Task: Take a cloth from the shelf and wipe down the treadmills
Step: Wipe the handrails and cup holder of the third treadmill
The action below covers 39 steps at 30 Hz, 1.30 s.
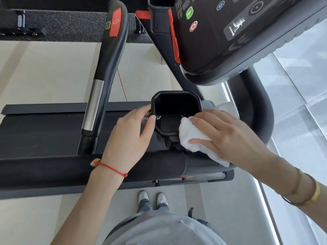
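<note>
Cloth (192,137) on cup holder (177,110) rim.

Single head-worn view, steeply downward, close over the treadmill (53,135) cup holder (177,105) and floor (44,68).

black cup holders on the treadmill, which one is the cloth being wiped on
The near black cup holder, between both hands: the right hand presses the white cloth on its right rim. The far black cup holder beside the console is untouched.
</note>
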Each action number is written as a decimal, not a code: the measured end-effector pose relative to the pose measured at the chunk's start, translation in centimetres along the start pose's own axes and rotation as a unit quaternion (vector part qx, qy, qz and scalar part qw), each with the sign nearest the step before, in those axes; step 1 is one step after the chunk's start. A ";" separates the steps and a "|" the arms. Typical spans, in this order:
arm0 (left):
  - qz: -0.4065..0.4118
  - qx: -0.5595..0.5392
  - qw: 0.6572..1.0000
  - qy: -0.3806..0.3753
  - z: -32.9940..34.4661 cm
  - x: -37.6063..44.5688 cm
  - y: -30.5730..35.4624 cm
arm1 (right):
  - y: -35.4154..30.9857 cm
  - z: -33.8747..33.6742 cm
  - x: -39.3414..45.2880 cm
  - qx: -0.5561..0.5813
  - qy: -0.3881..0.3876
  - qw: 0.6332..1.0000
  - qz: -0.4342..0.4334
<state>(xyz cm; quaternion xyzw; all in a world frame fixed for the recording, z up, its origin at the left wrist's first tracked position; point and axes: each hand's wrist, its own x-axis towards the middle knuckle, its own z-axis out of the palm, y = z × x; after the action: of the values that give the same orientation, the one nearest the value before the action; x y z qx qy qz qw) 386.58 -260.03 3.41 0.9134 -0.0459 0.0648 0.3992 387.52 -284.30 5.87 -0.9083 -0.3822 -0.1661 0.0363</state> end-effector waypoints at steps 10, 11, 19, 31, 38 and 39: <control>-0.006 0.007 1.000 0.011 0.4 0.8 -0.1 | -2.7 -0.4 0.9 0.027 0.192 0.949 0.249; -0.007 0.008 1.000 0.011 0.4 0.7 -0.2 | -2.5 -0.6 1.1 0.028 0.202 0.942 0.265; -0.001 0.006 1.000 0.006 0.3 0.7 0.0 | -2.2 2.5 1.4 0.200 -0.020 0.895 0.398; 0.007 0.007 1.000 0.007 0.4 0.8 0.0 | 0.4 3.5 2.7 0.267 -0.120 0.839 0.458; 0.005 0.002 1.000 0.010 0.4 0.8 0.1 | 1.9 3.2 5.5 0.223 -0.128 0.877 0.405; 0.005 0.000 1.000 0.010 0.4 0.8 0.1 | 1.4 2.9 4.8 0.220 -0.120 0.884 0.395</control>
<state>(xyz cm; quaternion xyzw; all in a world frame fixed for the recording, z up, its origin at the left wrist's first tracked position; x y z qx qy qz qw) 387.41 -260.45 3.34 0.9124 -0.0465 0.0756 0.3995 392.43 -281.46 4.85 -0.9658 -0.0197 0.0605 0.2512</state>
